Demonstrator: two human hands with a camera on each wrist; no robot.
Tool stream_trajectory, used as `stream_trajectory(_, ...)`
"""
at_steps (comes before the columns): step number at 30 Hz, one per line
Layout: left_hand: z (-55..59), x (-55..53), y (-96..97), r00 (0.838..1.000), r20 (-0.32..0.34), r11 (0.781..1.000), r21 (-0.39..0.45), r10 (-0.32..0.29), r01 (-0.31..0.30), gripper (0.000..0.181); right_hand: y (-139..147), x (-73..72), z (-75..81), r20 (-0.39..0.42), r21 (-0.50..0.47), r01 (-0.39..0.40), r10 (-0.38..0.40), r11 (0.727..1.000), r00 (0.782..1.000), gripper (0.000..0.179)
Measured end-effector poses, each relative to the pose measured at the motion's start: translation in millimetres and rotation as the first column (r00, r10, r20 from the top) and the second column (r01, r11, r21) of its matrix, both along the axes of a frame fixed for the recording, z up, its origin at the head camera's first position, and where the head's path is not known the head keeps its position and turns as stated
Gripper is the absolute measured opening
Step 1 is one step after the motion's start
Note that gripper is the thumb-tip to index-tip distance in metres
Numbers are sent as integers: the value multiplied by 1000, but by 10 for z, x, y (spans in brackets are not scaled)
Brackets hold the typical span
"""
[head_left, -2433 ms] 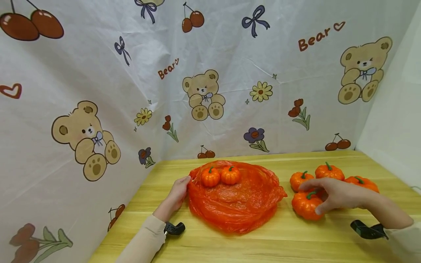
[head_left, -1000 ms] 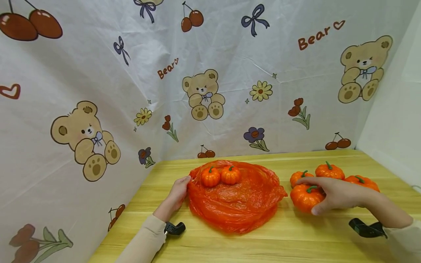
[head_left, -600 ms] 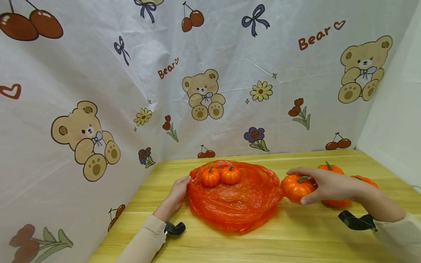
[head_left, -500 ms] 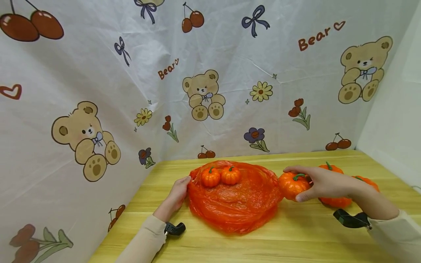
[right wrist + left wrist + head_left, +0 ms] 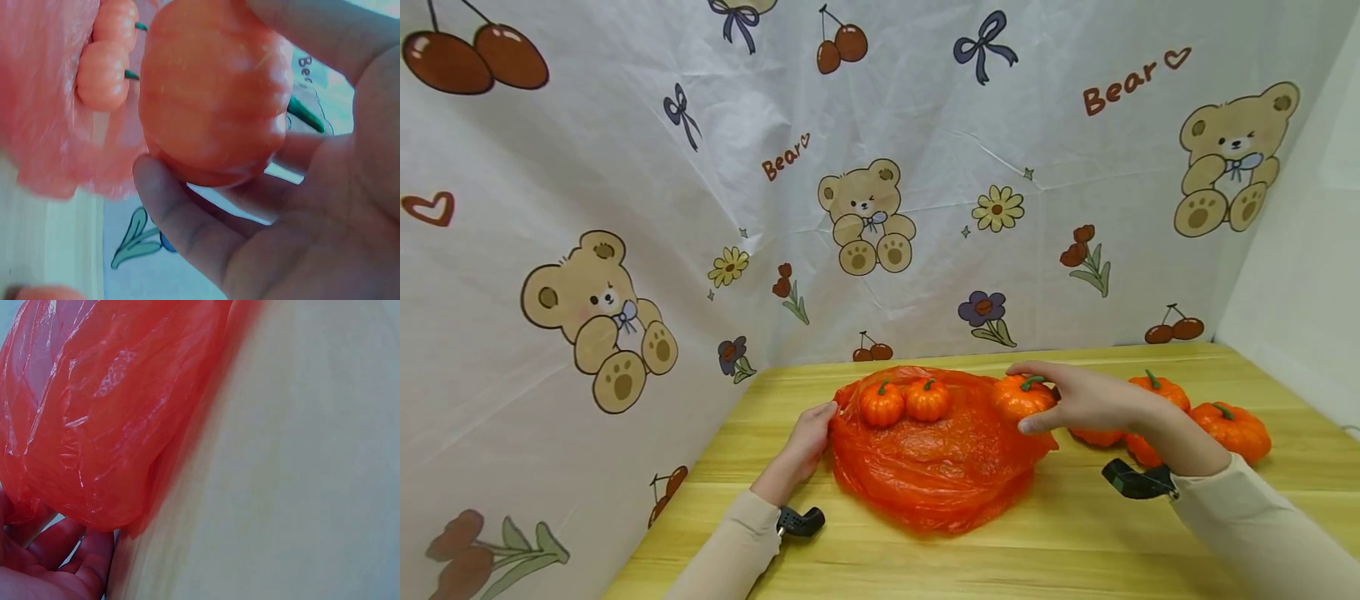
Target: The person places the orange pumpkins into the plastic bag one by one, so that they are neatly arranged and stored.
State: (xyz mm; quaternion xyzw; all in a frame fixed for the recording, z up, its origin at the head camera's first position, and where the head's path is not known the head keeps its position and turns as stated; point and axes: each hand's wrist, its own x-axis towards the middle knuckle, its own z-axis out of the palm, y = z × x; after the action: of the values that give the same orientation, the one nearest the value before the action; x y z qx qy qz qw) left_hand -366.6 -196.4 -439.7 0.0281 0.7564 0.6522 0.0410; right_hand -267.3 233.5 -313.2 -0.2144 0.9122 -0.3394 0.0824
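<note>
My right hand (image 5: 1090, 400) grips a small orange toy pumpkin (image 5: 1021, 398) with a green stem, over the right side of a red plastic bag (image 5: 925, 492). In the right wrist view, thumb and fingers curl round the pumpkin (image 5: 215, 94) from opposite sides. The bag lies wide open on the table, with two pumpkins (image 5: 882, 405) side by side at the back left inside it. My left hand (image 5: 808, 433) pinches the bag's left rim. Up close in the left wrist view, its fingers (image 5: 94, 556) are at the edge of the bag (image 5: 119, 425), partly hidden by the film.
Several more toy pumpkins (image 5: 1232, 432) stand on the wooden table (image 5: 1000, 554) at the right, partly behind my right forearm. A white cloth (image 5: 925, 317) printed with bears and flowers hangs behind and to the left. Each wrist wears a black camera mount (image 5: 1138, 481).
My right hand has taken hold of a pumpkin from the group at the right, lifted it and carried it left over the bag. The left hand and the bag stay in place.
</note>
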Motion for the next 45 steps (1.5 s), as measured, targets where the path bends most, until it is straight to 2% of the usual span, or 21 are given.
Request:
stream_trajectory(8, 23, 12, 25, 1000, 0, 1000, -4, -1, 1, 50, -288, -205, 24, 86, -34, 20, -17, 999, 996, 91)
stream_trajectory(16, 13, 0, 48, 1000, 6, 1000, -8, 2, -2, 50, -560, -473, -43, 55, 31, 41, -42, 999, 998, 88)
stream_trajectory(23, 12, 6, 45, 1000, 3, 1000, -12, 1, -1, 50, -748, -644, -139, 84, 92, 49, -57, 995, 995, 88)
stream_trajectory(28, 52, 10, 42, 1000, -15, 1000, -11, 9, -9, 50, -811, -720, -170, 85, 131, 92, -104, 987, 991, 91)
stream_trajectory(34, 40, 1, 20, 1000, -1, 1000, -4, 2, -2, 50, -853, -775, -259, 35, 170, 166, -174, 972, 984, 92)
stream_trajectory(40, 12, -16, -3, 1000, 8, 1000, 5, -7, 7, 51, -916, -796, -323, -12, 169, 241, -243, 956, 970, 96)
stream_trajectory(45, 11, -10, -15, 1000, 13, 1000, 2, 0, 0, 52, -970, -823, -368, -18, 169, 277, -278, 946, 960, 98)
